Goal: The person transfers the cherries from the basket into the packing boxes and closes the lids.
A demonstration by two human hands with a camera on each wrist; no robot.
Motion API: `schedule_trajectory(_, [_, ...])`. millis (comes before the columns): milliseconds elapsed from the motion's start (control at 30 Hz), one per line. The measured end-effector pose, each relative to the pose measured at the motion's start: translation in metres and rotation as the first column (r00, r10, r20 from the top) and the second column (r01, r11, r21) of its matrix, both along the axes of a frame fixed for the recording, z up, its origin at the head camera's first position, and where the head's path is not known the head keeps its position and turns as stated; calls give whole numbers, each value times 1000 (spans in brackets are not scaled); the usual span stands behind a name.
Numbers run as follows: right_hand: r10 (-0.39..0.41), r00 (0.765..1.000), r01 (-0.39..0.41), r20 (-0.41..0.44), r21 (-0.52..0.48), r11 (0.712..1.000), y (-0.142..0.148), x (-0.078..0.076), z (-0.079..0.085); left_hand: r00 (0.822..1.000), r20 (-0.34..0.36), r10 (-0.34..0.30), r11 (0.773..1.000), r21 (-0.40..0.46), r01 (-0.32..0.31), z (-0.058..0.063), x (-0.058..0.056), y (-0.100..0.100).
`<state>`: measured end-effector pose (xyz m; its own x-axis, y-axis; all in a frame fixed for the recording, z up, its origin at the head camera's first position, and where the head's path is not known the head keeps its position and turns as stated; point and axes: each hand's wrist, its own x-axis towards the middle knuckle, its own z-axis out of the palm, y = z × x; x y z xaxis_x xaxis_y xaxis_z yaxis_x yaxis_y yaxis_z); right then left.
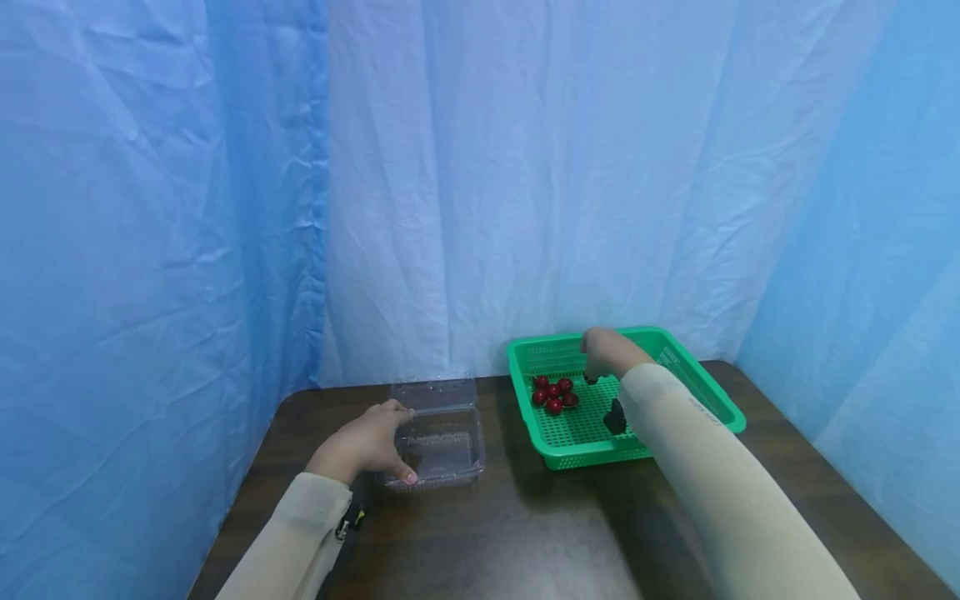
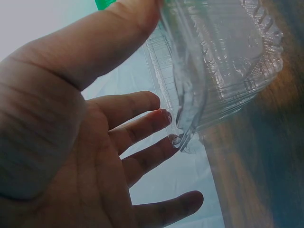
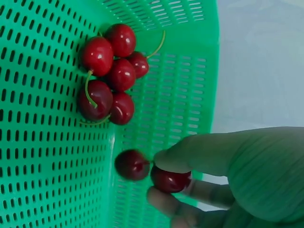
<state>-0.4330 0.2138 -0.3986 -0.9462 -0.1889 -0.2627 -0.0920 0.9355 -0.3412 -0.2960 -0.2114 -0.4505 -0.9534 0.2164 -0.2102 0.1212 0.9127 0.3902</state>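
A clear plastic clamshell box stands on the table with its lid folded back. My left hand is at the box's left side, thumb toward the front and fingers spread; in the left wrist view, fingertips touch its thin edge. Inside the green basket, my right hand pinches a dark red cherry between thumb and fingers. Another cherry is right beside it, slightly blurred; whether the two are joined, I cannot tell. Several cherries, some with green stems, lie clustered in the basket.
The dark wooden table carries the box on the left and the basket on the right. Blue curtains hang behind and along both sides. The basket's raised slotted walls surround the right hand.
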Motion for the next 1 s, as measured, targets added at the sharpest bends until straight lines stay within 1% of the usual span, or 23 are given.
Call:
schedule_trajectory(167, [20,1000,-20,-15,9,1000,-2,3,0,1000,-5,5,1000,-4,-5,0,0,0])
schedule_trajectory(367, [32,999,-32,12,39,999,-2,-2,-3,1000,-1,8,1000,1,-8,0,0,0])
schedule_trajectory(567, [56,998,-55,-28,21,998,0,-4,-4,1000,-3,8,1000,-3,-8,0,0,0])
schedule_trajectory(633, [65,997,-64,-50,15,998,-2,-4,-2,1000,-5,6,1000,-5,-6,0,1,0])
schedule_trajectory(700, [80,992,-80,-99,4,997,-5,-1,3,1000,-3,6,1000,-2,-6,1,1,0])
schedule_trajectory(833, [73,986,-79,-150,-40,996,-16,5,16,1000,-5,6,1000,-1,-6,1,2,0])
schedule_trajectory(933, [59,983,-73,-176,-79,994,-27,12,26,1000,-9,5,1000,-2,-5,1,2,0])
schedule_trajectory(1000, [60,974,-82,-220,-93,992,-36,20,33,1000,-10,3,1000,-2,-3,1,1,0])
